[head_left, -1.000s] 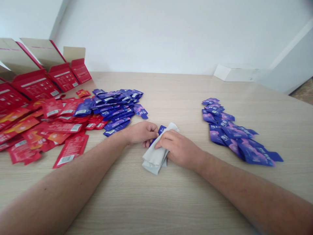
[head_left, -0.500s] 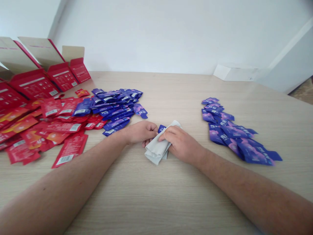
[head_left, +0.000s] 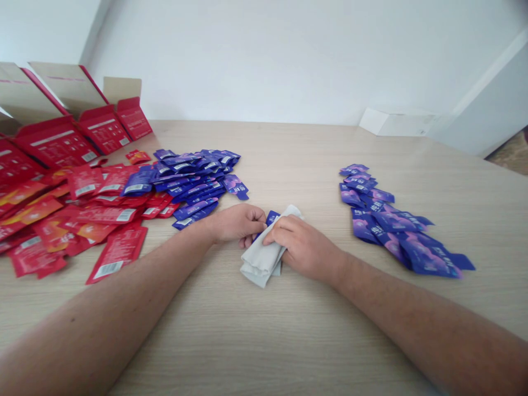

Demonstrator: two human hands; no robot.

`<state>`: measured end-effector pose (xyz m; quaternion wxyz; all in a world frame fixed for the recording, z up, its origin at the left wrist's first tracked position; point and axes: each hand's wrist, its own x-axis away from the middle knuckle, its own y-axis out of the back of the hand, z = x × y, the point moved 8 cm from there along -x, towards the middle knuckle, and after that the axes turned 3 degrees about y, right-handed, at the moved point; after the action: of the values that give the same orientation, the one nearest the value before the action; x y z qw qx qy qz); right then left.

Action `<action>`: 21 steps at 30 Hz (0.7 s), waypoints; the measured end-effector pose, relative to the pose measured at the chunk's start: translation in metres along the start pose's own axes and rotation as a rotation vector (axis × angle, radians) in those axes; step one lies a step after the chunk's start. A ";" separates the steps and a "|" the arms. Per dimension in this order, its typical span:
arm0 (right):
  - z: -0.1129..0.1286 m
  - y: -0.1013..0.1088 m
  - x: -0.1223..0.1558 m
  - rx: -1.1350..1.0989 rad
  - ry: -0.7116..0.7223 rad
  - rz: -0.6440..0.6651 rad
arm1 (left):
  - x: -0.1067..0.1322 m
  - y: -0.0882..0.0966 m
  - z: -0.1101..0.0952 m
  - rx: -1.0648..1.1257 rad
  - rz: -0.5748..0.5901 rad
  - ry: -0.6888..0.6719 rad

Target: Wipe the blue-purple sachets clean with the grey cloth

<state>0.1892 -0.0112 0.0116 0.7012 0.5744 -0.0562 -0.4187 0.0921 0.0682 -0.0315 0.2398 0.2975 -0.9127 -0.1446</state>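
Note:
In the middle of the table, my right hand (head_left: 303,245) is closed on a folded whitish cloth (head_left: 264,258). The cloth lies over a blue sachet (head_left: 272,216), so only a small blue part of it shows. My left hand (head_left: 241,224) pinches the sachet's left edge with thumb and curled fingers. A heap of blue sachets (head_left: 198,179) lies just beyond my left hand. To the right of my right hand runs an overlapping row of blue and pink sachets (head_left: 388,220).
Red and orange sachets (head_left: 99,214) spread over the left of the table. Open red boxes (head_left: 58,140) stand behind them. A white box (head_left: 396,122) sits against the wall at the back right. The pale wooden tabletop (head_left: 256,341) extends in front of me.
My right hand and the cloth have shifted slightly toward me and to the left across the sachet. My left hand has stayed in place.

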 end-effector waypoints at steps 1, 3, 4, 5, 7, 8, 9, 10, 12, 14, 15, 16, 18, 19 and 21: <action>0.001 -0.001 0.000 -0.007 0.013 0.011 | 0.000 0.000 0.001 -0.002 0.003 0.006; 0.000 0.001 0.000 -0.009 0.000 -0.011 | -0.001 0.000 0.001 0.003 -0.004 0.001; -0.002 0.002 0.000 -0.003 -0.021 -0.035 | -0.001 0.001 0.001 0.009 -0.011 -0.007; -0.004 0.004 0.000 0.005 -0.041 -0.058 | -0.001 0.001 0.001 0.015 -0.017 -0.014; -0.005 0.005 0.000 0.014 -0.050 -0.071 | -0.001 0.001 0.001 0.022 -0.016 -0.017; -0.003 0.004 0.000 0.013 -0.034 -0.055 | -0.001 0.001 0.001 0.022 -0.011 -0.012; 0.000 0.001 0.000 0.007 -0.008 -0.031 | -0.001 0.000 0.002 0.019 -0.003 -0.005; 0.002 -0.001 0.000 0.000 0.017 -0.008 | 0.000 0.000 0.002 0.016 0.003 0.002; 0.004 -0.002 -0.001 -0.007 0.033 0.010 | 0.000 -0.001 0.001 0.011 0.006 0.006; 0.001 0.001 -0.001 0.001 -0.002 -0.023 | -0.001 0.000 -0.001 0.012 -0.002 -0.007; -0.002 0.003 0.000 0.008 -0.024 -0.043 | -0.001 0.000 -0.002 0.015 -0.007 -0.015; -0.003 0.004 0.000 0.013 -0.036 -0.054 | -0.001 0.000 -0.002 0.018 -0.010 -0.019; -0.001 0.003 0.000 0.009 -0.012 -0.036 | -0.001 0.000 -0.002 0.017 -0.009 -0.010; 0.001 0.002 0.000 0.001 0.012 -0.016 | -0.001 0.000 -0.001 0.015 -0.006 0.000; 0.004 0.000 0.000 -0.012 0.038 0.005 | -0.001 -0.001 0.000 0.013 0.000 0.009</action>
<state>0.1868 -0.0141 0.0130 0.7068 0.5779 -0.0417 -0.4060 0.0930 0.0679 -0.0321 0.2419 0.2998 -0.9125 -0.1373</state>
